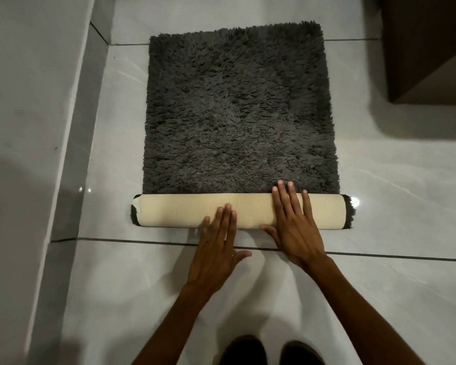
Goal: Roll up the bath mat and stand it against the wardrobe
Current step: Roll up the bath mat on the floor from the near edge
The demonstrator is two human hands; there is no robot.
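A dark shaggy bath mat (pixel 240 109) lies on the tiled floor (pixel 395 196), its near end wound into a roll (pixel 184 210) showing cream backing. The left hand (pixel 216 248) and right hand (pixel 292 225) press flat on it, fingers spread, gripping nothing. Soft and light, it probably rolls best pushed evenly at both ends. No containers appear.

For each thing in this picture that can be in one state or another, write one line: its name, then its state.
Bath mat: partly rolled, most of it flat on the floor, pile up.
Rolled part: at the near edge, cream backing outward.
Left hand: open, fingertips on the roll.
Right hand: open, flat across the roll.
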